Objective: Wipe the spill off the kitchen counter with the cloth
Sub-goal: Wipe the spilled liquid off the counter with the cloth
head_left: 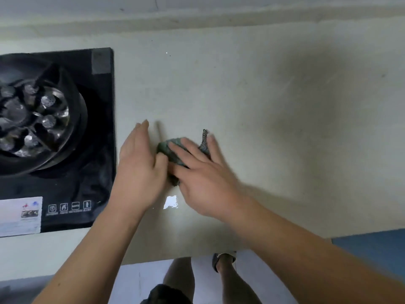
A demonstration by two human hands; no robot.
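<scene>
Where counter (252, 88) meets wall (197, 9), stove (65, 132) sits left.

Black gas stove (65, 132), tiled floor (203, 279)

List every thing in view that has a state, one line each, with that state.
cloth: bunched up on the counter, under the right hand
right hand: fingers straight, pressing on the cloth
left hand: fingers straight, beside the cloth, thumb at its edge
counter: wet glare near its front edge
gas burner: no flame visible
</scene>
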